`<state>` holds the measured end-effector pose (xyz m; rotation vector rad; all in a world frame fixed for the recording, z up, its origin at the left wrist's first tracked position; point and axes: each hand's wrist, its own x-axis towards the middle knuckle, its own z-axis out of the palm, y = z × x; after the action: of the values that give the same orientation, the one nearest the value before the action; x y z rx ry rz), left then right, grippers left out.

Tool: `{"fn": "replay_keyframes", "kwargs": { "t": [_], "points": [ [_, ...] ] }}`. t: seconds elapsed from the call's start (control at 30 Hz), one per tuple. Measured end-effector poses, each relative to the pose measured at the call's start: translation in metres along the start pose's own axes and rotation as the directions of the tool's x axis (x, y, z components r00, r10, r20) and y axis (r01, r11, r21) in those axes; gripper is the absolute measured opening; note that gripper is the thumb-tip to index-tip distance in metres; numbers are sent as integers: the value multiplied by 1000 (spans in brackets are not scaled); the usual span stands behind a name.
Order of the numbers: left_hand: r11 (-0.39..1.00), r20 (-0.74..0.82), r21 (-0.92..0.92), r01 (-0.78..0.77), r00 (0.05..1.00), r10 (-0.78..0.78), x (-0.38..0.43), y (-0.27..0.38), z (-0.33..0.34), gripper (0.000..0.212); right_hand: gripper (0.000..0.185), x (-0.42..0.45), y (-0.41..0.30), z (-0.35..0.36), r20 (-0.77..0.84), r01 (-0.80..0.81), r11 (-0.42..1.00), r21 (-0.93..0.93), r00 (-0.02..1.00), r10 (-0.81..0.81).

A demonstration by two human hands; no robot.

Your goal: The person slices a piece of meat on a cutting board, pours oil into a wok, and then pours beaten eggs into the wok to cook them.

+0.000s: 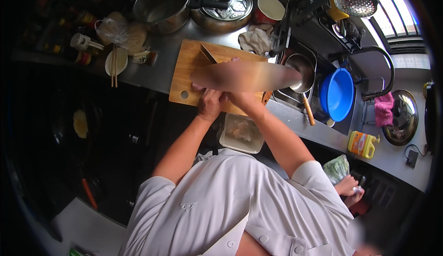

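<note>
A wooden cutting board point(221, 50) lies on the counter before me, its middle covered by a blurred patch. My left hand point(211, 102) is at the board's front edge with its fingers curled. Close beside it, my right hand point(238, 98) reaches in from the right. The blur partly hides both hands, so any hold is unclear. Pink raw meat point(197, 87) shows by my left hand, and a further bit of meat point(236, 59) near the back. A knife blade point(208, 53) rests on the board; a riveted wooden handle point(266, 97) shows at the right edge.
A plastic bin point(241, 145) with scraps sits below the board. Behind stand a steel pot point(162, 22), a lidded pan point(223, 20) and a cloth point(256, 38). To the right are a strainer point(304, 95) and a blue basin point(337, 95). Another person's hands point(349, 190) hold bagged greens point(336, 169).
</note>
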<state>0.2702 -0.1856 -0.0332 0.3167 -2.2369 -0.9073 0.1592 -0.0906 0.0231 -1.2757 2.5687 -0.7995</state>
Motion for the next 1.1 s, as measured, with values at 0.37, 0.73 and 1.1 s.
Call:
{"fn": "replay_keyframes", "kwargs": {
  "t": [0.37,0.73,1.1],
  "points": [
    [998,22,-33,61,998,-60,-1,0,1,30,20,-87,-10,-67,272,-125,975,-183,947,172],
    [999,75,-46,24,997,-21,0,0,-1,25,29,-12,13,0,215,-183,982,-37,959,186],
    [999,37,-27,32,999,-31,-10,-8,-1,25,17,-76,-10,-68,200,-54,988,-143,976,83]
  ]
}}
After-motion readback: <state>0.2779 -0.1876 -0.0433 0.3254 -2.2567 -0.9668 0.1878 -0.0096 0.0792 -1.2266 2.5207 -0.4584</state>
